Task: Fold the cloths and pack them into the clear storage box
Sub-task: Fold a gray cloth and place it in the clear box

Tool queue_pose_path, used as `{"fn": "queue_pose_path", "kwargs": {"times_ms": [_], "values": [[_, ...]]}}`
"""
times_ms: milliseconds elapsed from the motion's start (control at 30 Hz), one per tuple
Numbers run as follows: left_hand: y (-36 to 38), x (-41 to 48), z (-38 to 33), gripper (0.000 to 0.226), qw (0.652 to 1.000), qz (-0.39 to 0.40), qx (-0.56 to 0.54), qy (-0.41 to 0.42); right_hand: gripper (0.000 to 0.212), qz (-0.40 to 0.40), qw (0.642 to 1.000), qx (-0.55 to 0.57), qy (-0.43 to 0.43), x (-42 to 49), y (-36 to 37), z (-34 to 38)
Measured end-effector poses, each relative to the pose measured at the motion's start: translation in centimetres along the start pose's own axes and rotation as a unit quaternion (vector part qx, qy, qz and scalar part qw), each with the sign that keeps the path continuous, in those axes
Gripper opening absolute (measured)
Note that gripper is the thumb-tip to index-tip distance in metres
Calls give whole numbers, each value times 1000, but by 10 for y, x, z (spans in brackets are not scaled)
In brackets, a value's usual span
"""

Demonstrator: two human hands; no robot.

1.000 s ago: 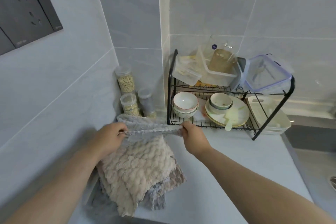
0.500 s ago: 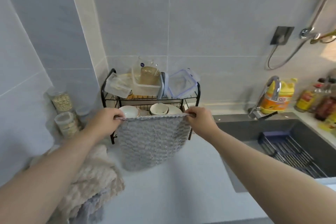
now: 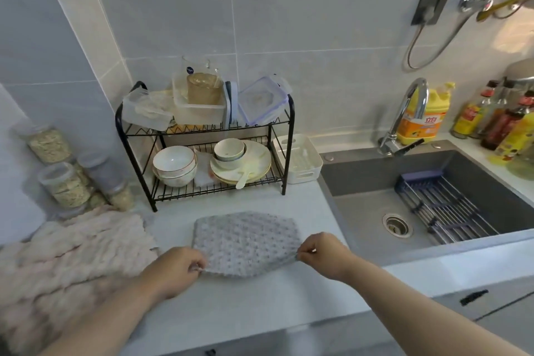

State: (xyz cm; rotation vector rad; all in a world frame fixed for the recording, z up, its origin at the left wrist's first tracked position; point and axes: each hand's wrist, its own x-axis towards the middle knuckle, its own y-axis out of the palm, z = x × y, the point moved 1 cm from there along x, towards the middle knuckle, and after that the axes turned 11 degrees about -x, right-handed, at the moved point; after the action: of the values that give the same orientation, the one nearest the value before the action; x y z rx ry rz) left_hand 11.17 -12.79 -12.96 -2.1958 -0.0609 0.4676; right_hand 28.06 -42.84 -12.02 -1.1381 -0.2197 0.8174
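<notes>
A grey bubble-textured cloth [image 3: 245, 243] lies spread flat on the white counter [image 3: 260, 303] in front of me. My left hand [image 3: 176, 272] pinches its near left corner and my right hand [image 3: 323, 254] pinches its near right corner. A pile of cream cloths [image 3: 72, 251] lies at the left edge of the counter. A clear storage box [image 3: 199, 110] sits on the top shelf of the black wire dish rack [image 3: 202, 153], with a brownish jar inside it. A clear lid with blue clips [image 3: 261, 100] leans beside it.
Bowls [image 3: 174, 165] and plates [image 3: 242, 162] fill the rack's lower shelf. Grain jars [image 3: 66, 185] stand at the left wall. A white tray [image 3: 297, 159] sits right of the rack. The grey sink [image 3: 427, 199] with faucet [image 3: 404, 115] lies right; bottles [image 3: 424, 113] line the back.
The grey cloth, held up hanging in front of the rack half a second ago, now lies flat on the counter. Both hands came down and toward me, still pinching its corners.
</notes>
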Motion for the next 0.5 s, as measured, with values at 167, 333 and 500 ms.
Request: {"fn": "queue_pose_path", "kwargs": {"times_ms": [167, 333, 500], "values": [[46, 3, 21, 26, 993, 104, -35, -49, 44, 99, 993, -50, 31, -4, 56, -16], [37, 38, 36, 8, 999, -43, -22, 15, 25, -80, 988, -29, 125, 36, 55, -14], [21, 102, 64, 48, 993, -112, -6, -45, 40, -63, 971, -9, 231, 101, 45, -10]]}}
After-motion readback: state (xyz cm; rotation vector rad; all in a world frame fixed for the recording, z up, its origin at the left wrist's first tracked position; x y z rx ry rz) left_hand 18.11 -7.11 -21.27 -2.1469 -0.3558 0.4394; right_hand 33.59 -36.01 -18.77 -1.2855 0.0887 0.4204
